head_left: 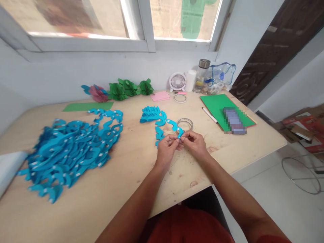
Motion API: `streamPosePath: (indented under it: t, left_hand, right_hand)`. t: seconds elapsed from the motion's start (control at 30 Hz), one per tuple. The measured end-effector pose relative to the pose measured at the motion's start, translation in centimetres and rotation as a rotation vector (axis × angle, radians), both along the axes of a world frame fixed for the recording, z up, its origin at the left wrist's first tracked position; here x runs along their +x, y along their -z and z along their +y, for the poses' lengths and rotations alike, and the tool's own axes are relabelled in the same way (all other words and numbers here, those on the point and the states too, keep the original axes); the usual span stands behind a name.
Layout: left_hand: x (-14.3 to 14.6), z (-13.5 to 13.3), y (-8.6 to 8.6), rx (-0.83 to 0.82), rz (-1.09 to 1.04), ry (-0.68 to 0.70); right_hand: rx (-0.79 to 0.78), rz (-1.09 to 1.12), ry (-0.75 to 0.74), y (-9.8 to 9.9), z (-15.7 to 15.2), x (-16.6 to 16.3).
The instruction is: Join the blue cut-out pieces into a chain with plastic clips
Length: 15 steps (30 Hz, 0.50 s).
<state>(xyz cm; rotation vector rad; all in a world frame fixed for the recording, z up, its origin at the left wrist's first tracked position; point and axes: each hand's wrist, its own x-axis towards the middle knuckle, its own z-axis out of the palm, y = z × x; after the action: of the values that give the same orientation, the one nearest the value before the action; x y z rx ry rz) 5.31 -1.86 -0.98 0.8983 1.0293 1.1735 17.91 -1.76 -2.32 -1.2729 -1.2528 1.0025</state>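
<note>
A chain of curved blue paper pieces (172, 124) with small white patches runs across the table to my fingers. My left hand (167, 146) and my right hand (194, 143) meet at its near end, both pinching the same blue piece between fingertips. Part of that piece is hidden by the fingers. The chain leads back to a bunched stack of blue paper (150, 114). More blue pieces (159, 134) lie just beyond my left hand. Right behind the hands rest metal rings (185, 123).
A large heap of blue paper chain (76, 145) covers the left side. Along the wall stand green paper shapes (130, 88), a small fan (177, 82) and a glass bottle (201, 76). At right, a phone (235, 120) lies on green sheets (215, 104) beside a pen (209, 115).
</note>
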Motion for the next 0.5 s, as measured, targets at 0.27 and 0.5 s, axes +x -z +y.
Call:
streamPosePath:
  t: [0.27, 0.5]
  left_hand:
    - [0.06, -0.10, -0.11, -0.010, -0.054, 0.008]
    - [0.07, -0.08, -0.05, 0.011, -0.051, 0.008]
  right_hand:
    - [0.020, 0.021, -0.012, 0.17, -0.04, 0.00]
    - [0.057, -0.051, -0.004, 0.19, -0.06, 0.10]
